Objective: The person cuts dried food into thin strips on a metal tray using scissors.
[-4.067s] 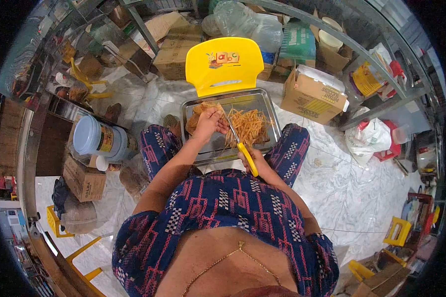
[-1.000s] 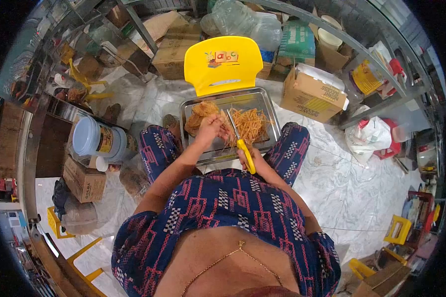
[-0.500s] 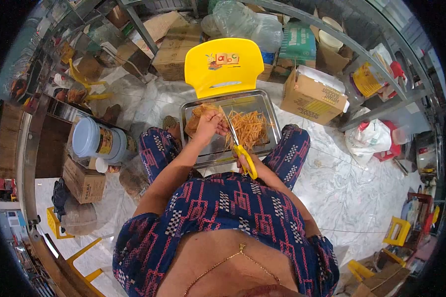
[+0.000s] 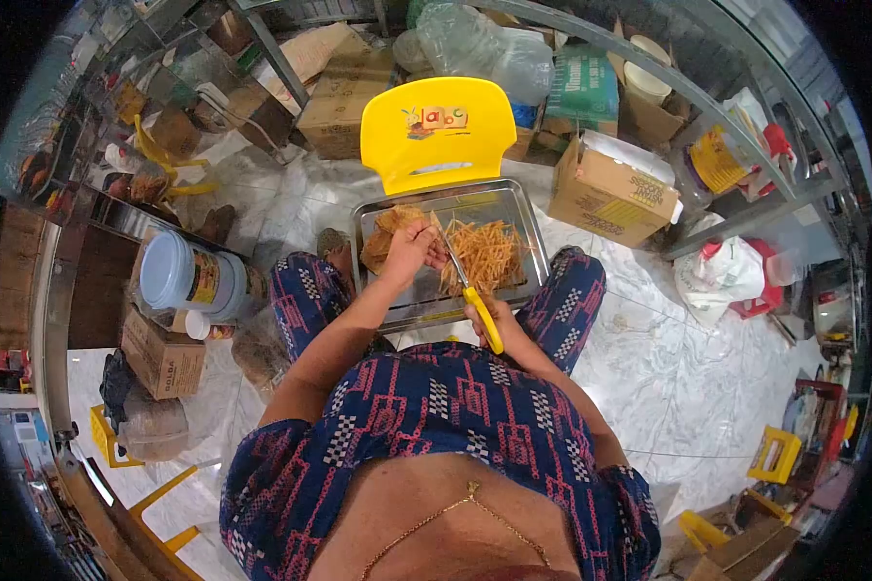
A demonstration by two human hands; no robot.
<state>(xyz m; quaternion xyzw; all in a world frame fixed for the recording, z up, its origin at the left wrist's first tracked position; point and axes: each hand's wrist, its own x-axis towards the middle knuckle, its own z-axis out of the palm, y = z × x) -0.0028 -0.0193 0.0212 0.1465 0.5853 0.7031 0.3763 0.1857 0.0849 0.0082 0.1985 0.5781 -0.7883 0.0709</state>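
My right hand (image 4: pixel 492 320) is wrapped round the yellow handles of a pair of scissors (image 4: pixel 469 290), whose blades point up and away from me. Just left of the blades, my left hand (image 4: pixel 416 247) is closed in a pinch on a thin tan-brown piece, mostly hidden by the fingers. Beneath both hands is a rectangular metal tray (image 4: pixel 409 315). Crumpled tan-brown sheets (image 4: pixel 376 250) lie in its left part, beside my left hand. A heap of thin orange-brown strips (image 4: pixel 489 254) covers the right part, next to the scissor tips.
A yellow chair (image 4: pixel 438 126) stands right behind the tray. Open cardboard boxes (image 4: pixel 615 198) are at the back right, a white bag (image 4: pixel 722 266) farther right. Blue lidded buckets (image 4: pixel 179 271) stand at the left on a carton (image 4: pixel 165 358). Metal shelf frames border the space.
The scissors' yellow handles have come together, so the blades look closed now. My right hand has shifted slightly; my left hand stays almost in place.
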